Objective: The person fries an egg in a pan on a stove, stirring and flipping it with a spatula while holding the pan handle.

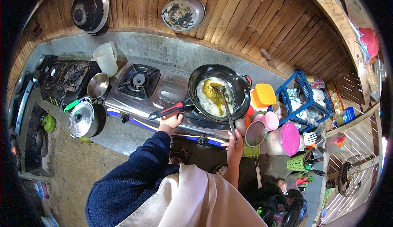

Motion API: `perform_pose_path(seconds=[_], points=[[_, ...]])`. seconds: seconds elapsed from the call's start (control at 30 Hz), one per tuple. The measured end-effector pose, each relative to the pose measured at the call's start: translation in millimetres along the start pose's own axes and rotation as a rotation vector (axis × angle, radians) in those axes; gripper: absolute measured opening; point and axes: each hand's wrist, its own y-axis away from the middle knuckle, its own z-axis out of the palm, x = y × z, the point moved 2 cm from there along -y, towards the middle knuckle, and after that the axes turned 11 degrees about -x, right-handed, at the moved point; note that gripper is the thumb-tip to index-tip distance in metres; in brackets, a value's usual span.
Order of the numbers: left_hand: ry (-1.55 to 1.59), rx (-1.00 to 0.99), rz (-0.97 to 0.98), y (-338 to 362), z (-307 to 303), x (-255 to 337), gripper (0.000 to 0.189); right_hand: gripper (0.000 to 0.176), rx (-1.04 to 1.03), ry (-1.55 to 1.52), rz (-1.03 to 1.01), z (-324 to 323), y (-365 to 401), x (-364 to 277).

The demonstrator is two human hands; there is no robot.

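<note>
A black wok (pixel 241 85) sits on the right burner, with egg (pixel 208 96) frying in it, yellow in the middle and whitish around. My left hand (pixel 172 119) is closed at the wok's red and black handle, which points left; some of its fingers are hidden under the handle. In my right hand (pixel 234 145), shut around the lower end of its handle, is a metal spatula (pixel 228 111). The spatula's blade rests in the egg near the middle of the wok.
The gas stove (pixel 163 88) has a bare left burner (pixel 139 80). Left of it stand a lidded pot (pixel 81 119), a saucepan (pixel 98 85) and a plastic jug (pixel 106 59). Close by my right hand are a strainer (pixel 255 133), a pink-lidded jar (pixel 290 139) and a blue rack (pixel 305 89).
</note>
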Motion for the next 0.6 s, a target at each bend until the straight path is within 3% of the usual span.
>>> perform_pose_path(seconds=[0.17,0.33,0.6], points=[[0.037,-0.029,0.000,1,-4,2,0.031,0.036,-0.028,0.062,-0.033,-7,3,3],[0.047,0.005,0.012,0,1,-1,0.030,0.029,0.203,-0.110,-0.081,-23,17,-8],[0.024,0.049,-0.002,1,2,-1,0.031,0.021,0.432,-0.035,-0.204,-52,41,-43]])
